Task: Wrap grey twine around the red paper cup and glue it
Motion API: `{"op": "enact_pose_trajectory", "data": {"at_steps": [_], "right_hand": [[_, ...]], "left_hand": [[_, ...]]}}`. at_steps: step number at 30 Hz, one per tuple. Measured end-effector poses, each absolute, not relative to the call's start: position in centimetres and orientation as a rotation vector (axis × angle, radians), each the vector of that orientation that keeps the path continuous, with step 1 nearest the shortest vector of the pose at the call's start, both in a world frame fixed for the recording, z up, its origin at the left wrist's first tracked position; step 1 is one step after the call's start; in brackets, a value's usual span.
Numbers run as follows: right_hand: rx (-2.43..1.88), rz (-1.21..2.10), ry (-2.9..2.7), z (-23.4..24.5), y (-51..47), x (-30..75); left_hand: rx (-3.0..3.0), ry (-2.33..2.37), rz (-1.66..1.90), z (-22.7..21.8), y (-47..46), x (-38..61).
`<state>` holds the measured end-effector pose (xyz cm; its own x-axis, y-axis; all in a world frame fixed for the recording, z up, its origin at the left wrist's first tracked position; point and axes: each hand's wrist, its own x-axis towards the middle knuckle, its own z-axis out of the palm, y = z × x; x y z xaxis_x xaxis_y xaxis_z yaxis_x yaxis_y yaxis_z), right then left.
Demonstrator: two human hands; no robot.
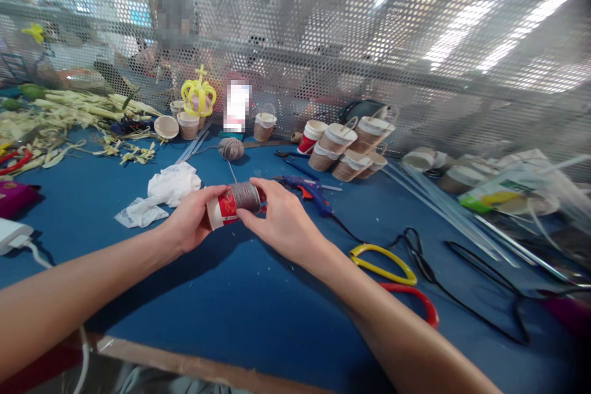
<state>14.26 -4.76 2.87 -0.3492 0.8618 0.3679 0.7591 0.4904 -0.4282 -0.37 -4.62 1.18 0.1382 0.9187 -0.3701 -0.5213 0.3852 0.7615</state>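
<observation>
A red and white paper cup (226,208) lies tilted on its side between my two hands, above the blue table. Grey yarn (248,197) is wound round its right-hand part. My left hand (191,218) is closed round the cup's white rim end. With thumb and fingers, my right hand (279,212) grips the yarn-wrapped end. From the cup a strand of yarn runs back to a grey yarn ball (231,149). Just beyond my right hand lies a blue glue gun (309,194). Crumpled white tissue (173,184) is near my left hand.
Several wrapped cups with handles (353,148) stand at the back, before a perforated metal screen (295,31). Scissors with yellow and red handles (385,263) and a black cable (462,301) lie right. Clear sticks (443,215) are farther right; dried husks (83,104) are left.
</observation>
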Motion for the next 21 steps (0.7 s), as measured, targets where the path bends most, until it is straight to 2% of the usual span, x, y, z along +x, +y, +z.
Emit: {"op": "enact_pose_trajectory", "data": {"at_steps": [21], "right_hand": [[-1.35, 0.262, -2.111, 2.62, -4.99, 13.96]], "left_hand": [[0.628, 0.956, 1.164, 0.98, -5.0, -0.19]]}}
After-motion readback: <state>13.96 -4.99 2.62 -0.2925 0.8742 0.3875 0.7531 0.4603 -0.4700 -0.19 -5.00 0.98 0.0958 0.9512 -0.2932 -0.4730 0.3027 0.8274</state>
